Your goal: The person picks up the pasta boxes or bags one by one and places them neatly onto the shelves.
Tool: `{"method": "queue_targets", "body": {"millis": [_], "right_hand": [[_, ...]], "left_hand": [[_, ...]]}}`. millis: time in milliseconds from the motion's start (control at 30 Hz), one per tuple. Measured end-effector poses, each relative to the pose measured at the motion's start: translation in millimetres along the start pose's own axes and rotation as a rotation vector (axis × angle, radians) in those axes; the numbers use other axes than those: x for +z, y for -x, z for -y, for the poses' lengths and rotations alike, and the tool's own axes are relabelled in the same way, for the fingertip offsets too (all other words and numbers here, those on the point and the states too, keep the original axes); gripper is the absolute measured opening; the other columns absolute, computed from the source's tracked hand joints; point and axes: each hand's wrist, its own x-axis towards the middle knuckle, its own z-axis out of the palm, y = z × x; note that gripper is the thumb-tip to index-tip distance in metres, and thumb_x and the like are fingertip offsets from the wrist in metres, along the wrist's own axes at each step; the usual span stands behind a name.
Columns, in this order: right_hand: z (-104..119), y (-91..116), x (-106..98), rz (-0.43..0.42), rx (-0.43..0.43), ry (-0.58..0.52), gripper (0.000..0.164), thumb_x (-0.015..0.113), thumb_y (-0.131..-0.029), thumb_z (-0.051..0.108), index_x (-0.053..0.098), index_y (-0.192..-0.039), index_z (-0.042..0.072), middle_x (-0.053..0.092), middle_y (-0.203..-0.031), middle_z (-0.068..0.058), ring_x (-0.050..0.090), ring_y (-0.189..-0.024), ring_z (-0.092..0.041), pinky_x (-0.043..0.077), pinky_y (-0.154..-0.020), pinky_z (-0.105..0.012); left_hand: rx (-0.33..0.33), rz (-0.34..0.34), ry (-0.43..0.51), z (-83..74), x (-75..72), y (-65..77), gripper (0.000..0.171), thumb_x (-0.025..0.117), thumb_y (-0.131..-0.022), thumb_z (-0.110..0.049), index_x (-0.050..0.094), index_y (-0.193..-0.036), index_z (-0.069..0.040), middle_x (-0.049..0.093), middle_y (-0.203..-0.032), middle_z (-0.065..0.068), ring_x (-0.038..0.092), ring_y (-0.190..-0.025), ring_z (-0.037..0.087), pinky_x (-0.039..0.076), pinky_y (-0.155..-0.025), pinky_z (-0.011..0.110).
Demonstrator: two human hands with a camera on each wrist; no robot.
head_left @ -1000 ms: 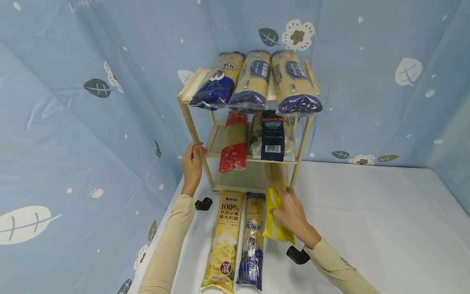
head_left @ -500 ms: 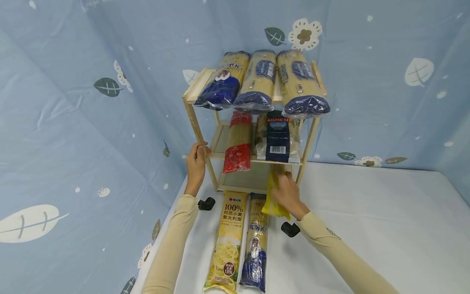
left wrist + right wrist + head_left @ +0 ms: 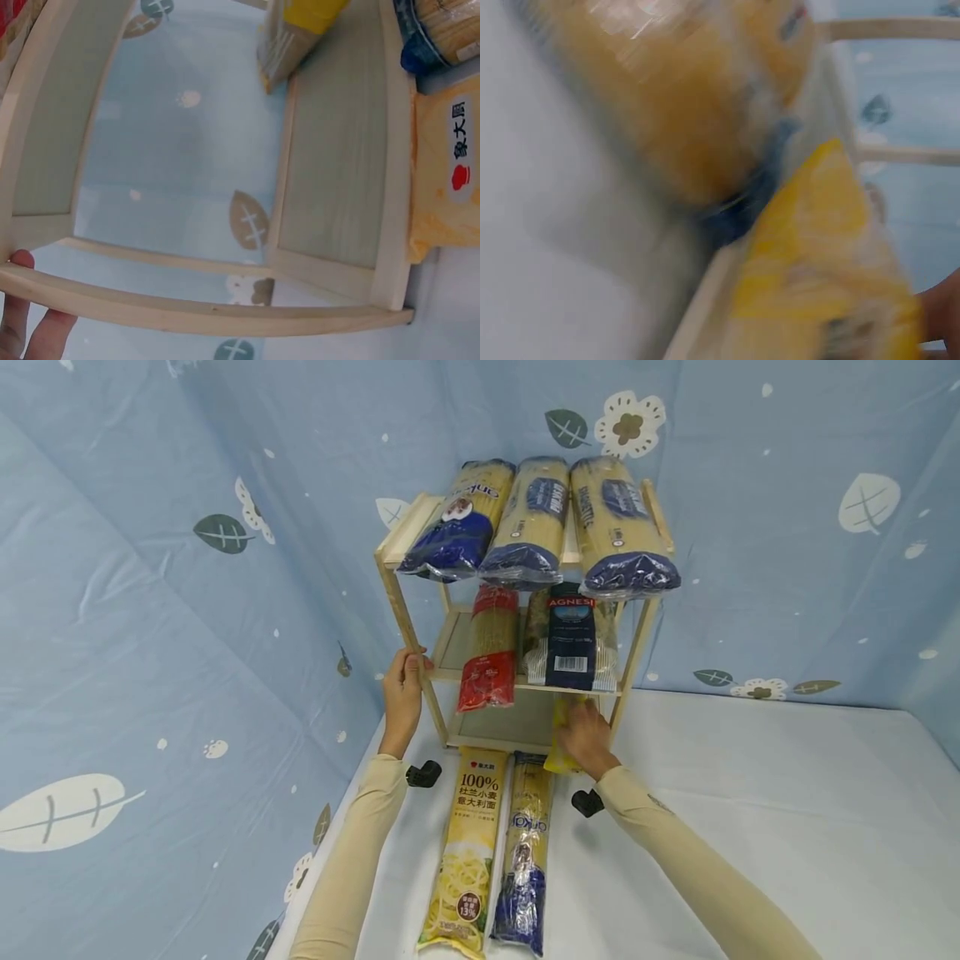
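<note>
My left hand (image 3: 402,693) grips the left front post of a small wooden shelf rack (image 3: 398,606). In the left wrist view, its fingertips (image 3: 52,330) show around the wood. With my right hand (image 3: 587,735), I hold a yellow-ended packet of pasta (image 3: 559,758) partly inside the bottom level, on the right. The far end of this packet shows above the bottom panel in the left wrist view; the right wrist view is blurred. A long yellow spaghetti packet (image 3: 467,835) and a blue-ended spaghetti packet (image 3: 522,852) lie on the table before the rack.
Three spaghetti bags, one a blue-and-yellow bag (image 3: 459,522), lie across the rack's top. A red noodle packet (image 3: 489,647) and a dark-labelled Agnesi bag (image 3: 572,643) sit on the middle shelf. Blue patterned cloth (image 3: 225,635) stands behind and left of the white table (image 3: 750,793).
My right hand has moved forward, sliding the yellow pasta packet deeper into the bottom level. My left hand has stayed on the post. The head view has shifted slightly.
</note>
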Motion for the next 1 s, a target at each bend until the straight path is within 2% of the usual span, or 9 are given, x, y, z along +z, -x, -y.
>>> {"method": "queue_targets", "body": {"millis": [133,267,400,500,700,867,1000], "right_hand": [[-10,-2,12,0.035,0.039,0.074,0.033,0.052,-0.088,0.005,0.054,-0.118,-0.007,0.049,-0.105,-0.030,0.054,-0.076,-0.037,0.046,-0.056,-0.045],[-15,-6,17,0.105,0.095,0.152,0.026,0.053,-0.088,0.005,0.054,-0.110,-0.008,0.048,-0.105,-0.032,0.053,-0.070,-0.034,0.045,-0.051,-0.041],[-14,-11,16,0.178,0.145,0.159,0.026,0.053,-0.089,0.006,0.052,-0.109,-0.009,0.047,-0.108,-0.033,0.052,-0.066,-0.031,0.044,-0.049,-0.038],[-12,-12,16,0.231,0.186,0.163,0.032,0.050,-0.092,0.009,0.048,-0.117,-0.011,0.044,-0.116,-0.038,0.052,-0.064,-0.031,0.045,-0.049,-0.038],[-7,-7,16,0.305,0.174,0.216,0.048,0.047,-0.096,0.019,0.038,-0.132,-0.012,0.035,-0.132,-0.043,0.057,-0.070,-0.034,0.048,-0.058,-0.044],[-4,0,14,0.300,0.129,0.221,0.053,0.046,-0.097,0.023,0.034,-0.136,-0.012,0.031,-0.133,-0.045,0.059,-0.079,-0.041,0.049,-0.065,-0.048],[-6,6,12,0.285,0.135,0.173,0.054,0.050,-0.096,0.023,0.036,-0.135,-0.010,0.034,-0.130,-0.044,0.057,-0.083,-0.045,0.049,-0.068,-0.052]], "left_hand": [[0.003,-0.002,-0.012,-1.2,2.2,0.5,0.024,0.037,-0.102,-0.002,0.058,-0.111,0.006,0.062,-0.091,0.025,0.059,-0.085,0.036,0.044,-0.074,0.038],[0.007,0.002,0.000,-1.1,4.0,0.1,0.025,0.036,-0.102,-0.003,0.058,-0.111,0.006,0.062,-0.091,0.025,0.059,-0.085,0.036,0.045,-0.074,0.039],[0.013,-0.011,0.017,-0.7,3.5,-1.0,0.025,0.036,-0.102,-0.003,0.058,-0.110,0.006,0.061,-0.091,0.026,0.058,-0.084,0.037,0.044,-0.074,0.043],[0.013,-0.004,0.015,-0.3,2.2,-1.2,0.025,0.036,-0.102,-0.002,0.058,-0.110,0.006,0.061,-0.091,0.026,0.058,-0.085,0.037,0.044,-0.074,0.044],[0.012,-0.009,0.009,0.2,-1.0,-1.2,0.025,0.036,-0.102,-0.002,0.058,-0.110,0.006,0.061,-0.090,0.026,0.058,-0.083,0.037,0.044,-0.073,0.039],[0.020,-0.022,-0.011,-1.7,-1.4,-0.8,0.024,0.037,-0.102,-0.002,0.058,-0.109,0.006,0.062,-0.089,0.026,0.059,-0.084,0.037,0.044,-0.074,0.038],[0.010,-0.019,-0.013,-1.6,0.4,0.6,0.024,0.037,-0.102,-0.002,0.058,-0.110,0.006,0.062,-0.090,0.026,0.058,-0.085,0.038,0.043,-0.074,0.039]]}}
